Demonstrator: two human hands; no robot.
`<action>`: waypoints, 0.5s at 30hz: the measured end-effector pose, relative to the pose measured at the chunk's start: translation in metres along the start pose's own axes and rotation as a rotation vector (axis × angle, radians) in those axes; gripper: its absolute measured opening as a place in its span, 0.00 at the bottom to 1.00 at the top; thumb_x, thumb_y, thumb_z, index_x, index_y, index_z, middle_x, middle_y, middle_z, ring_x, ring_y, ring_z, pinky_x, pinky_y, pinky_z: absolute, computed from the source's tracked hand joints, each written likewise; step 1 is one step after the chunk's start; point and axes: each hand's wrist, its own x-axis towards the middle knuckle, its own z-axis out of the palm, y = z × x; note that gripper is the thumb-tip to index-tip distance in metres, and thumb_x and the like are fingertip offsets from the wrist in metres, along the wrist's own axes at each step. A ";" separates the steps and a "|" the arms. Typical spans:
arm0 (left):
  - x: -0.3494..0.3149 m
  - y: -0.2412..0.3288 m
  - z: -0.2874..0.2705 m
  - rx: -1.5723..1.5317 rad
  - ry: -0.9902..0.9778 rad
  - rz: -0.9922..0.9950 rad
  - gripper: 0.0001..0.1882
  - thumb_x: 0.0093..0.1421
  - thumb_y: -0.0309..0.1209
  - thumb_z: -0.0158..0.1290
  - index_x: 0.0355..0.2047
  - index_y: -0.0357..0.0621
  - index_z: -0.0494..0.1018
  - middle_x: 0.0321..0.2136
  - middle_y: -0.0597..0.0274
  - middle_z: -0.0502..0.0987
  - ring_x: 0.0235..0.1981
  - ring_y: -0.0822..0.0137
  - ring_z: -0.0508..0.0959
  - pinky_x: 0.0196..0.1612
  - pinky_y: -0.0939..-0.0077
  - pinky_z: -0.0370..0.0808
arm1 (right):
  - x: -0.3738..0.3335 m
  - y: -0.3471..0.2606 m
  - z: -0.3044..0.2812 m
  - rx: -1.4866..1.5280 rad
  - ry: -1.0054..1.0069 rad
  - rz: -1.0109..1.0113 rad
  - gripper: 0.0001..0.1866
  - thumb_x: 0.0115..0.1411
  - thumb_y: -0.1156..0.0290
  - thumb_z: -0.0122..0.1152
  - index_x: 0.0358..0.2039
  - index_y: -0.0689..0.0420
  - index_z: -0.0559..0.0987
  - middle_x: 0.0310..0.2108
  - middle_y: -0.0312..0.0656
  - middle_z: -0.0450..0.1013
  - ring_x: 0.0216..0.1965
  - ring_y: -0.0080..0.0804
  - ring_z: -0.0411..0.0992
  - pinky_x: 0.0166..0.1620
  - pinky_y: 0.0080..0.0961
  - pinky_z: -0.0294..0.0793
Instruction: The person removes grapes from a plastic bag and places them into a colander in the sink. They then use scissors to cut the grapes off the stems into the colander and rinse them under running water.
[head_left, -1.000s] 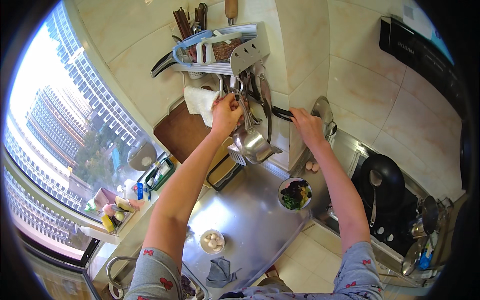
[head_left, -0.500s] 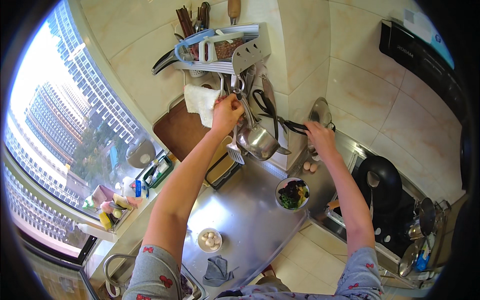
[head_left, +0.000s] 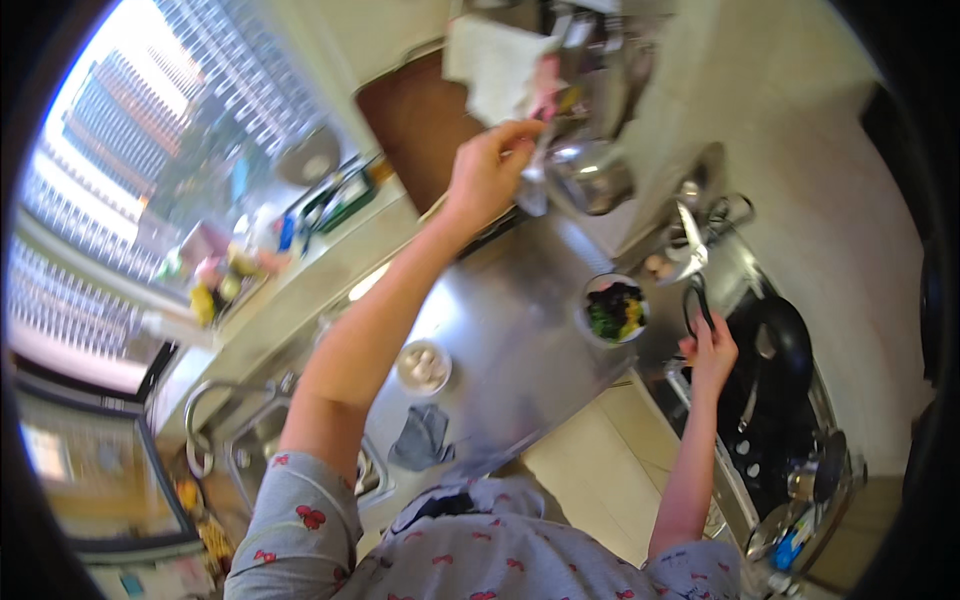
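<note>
My right hand [head_left: 710, 355] grips a pair of scissors [head_left: 691, 235] by the black handle, with the silver blades upward, near the wall behind the stove. My left hand [head_left: 490, 175] is raised in front of the hanging utensils, its fingers loosely bent and apart, with nothing plainly held. Just beyond its fingers hangs a blurred spatula [head_left: 534, 192]. A shiny metal pot [head_left: 595, 180] hangs to the right of that hand, below a white cloth [head_left: 495, 70]. Left of the scissors stands a bowl of dark, green and yellow food [head_left: 614, 308]. Eggs [head_left: 657, 266] lie behind the bowl.
A black wok [head_left: 785, 345] sits on the stove at right. On the steel counter [head_left: 520, 300] are a bowl of pale round pieces [head_left: 424, 368] and a grey cloth [head_left: 421, 437]. A brown board [head_left: 415, 125] leans at the back. The sink [head_left: 255, 440] lies at left, below the window.
My right hand has drawn the scissors away from the hanging utensils, toward me and to the right. My left hand has come off the utensils' hooks. The whole view has turned and shifted.
</note>
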 end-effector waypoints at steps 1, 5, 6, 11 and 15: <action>-0.036 0.010 -0.013 0.073 0.053 0.046 0.13 0.62 0.25 0.52 0.46 0.42 0.77 0.30 0.54 0.81 0.29 0.68 0.79 0.36 0.73 0.75 | -0.025 0.006 0.002 0.072 -0.114 0.024 0.11 0.66 0.69 0.56 0.44 0.61 0.79 0.25 0.38 0.75 0.17 0.18 0.70 0.19 0.16 0.67; -0.212 0.009 -0.054 -0.062 -0.041 -0.432 0.15 0.67 0.32 0.51 0.53 0.46 0.74 0.46 0.62 0.78 0.40 0.69 0.77 0.44 0.73 0.73 | -0.124 -0.015 0.026 0.288 -0.721 0.422 0.14 0.68 0.62 0.54 0.41 0.61 0.75 0.21 0.38 0.73 0.13 0.20 0.64 0.15 0.16 0.61; -0.250 0.012 -0.058 -0.188 -0.033 -0.584 0.18 0.70 0.38 0.48 0.57 0.46 0.71 0.48 0.61 0.77 0.47 0.69 0.75 0.50 0.73 0.71 | -0.146 -0.020 0.041 0.415 -0.894 0.592 0.15 0.68 0.60 0.53 0.40 0.60 0.74 0.21 0.40 0.73 0.12 0.21 0.63 0.14 0.16 0.60; -0.388 0.016 -0.087 -0.692 0.110 -0.895 0.22 0.72 0.40 0.44 0.59 0.41 0.67 0.44 0.60 0.76 0.49 0.71 0.74 0.53 0.74 0.70 | -0.234 -0.004 0.130 0.629 -1.279 1.219 0.15 0.68 0.58 0.53 0.37 0.59 0.74 0.22 0.42 0.74 0.10 0.22 0.60 0.15 0.19 0.62; -0.460 0.045 -0.124 -0.685 0.312 -1.030 0.16 0.71 0.40 0.45 0.51 0.44 0.71 0.40 0.68 0.77 0.40 0.76 0.76 0.45 0.77 0.73 | -0.285 0.001 0.203 0.205 -1.552 0.950 0.17 0.67 0.57 0.54 0.39 0.60 0.77 0.24 0.38 0.75 0.20 0.25 0.72 0.24 0.19 0.70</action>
